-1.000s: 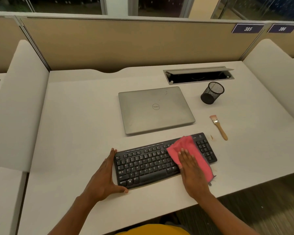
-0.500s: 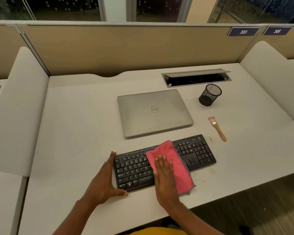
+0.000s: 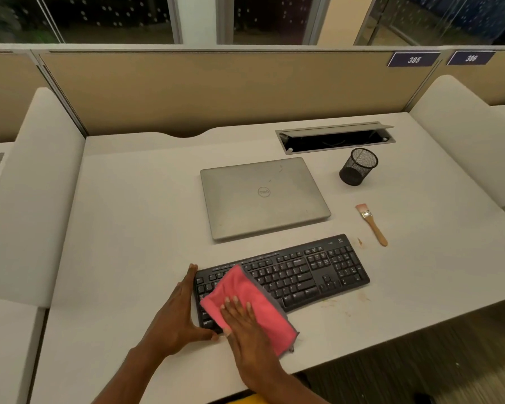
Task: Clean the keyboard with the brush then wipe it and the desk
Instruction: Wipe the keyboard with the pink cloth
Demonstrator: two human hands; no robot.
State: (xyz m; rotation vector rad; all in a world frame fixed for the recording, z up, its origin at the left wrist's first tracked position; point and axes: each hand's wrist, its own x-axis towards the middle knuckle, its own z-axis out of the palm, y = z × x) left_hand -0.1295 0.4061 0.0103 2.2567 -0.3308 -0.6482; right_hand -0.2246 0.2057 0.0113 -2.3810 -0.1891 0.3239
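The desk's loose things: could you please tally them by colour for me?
Black: 2, black plastic keyboard, black round mesh cup.
Pink: 1, pink microfibre cloth.
Silver: 1, closed silver laptop.
Tan: 1, wooden-handled flat brush.
Total: 5.

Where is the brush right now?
In the head view, the brush lies on the desk, right of the laptop, between the mesh pen cup and the keyboard.

Pink cloth (image 3: 247, 304) with grey edging, black keyboard (image 3: 303, 275), silver laptop (image 3: 263, 196), perhaps pinkish-bristled brush (image 3: 372, 224)
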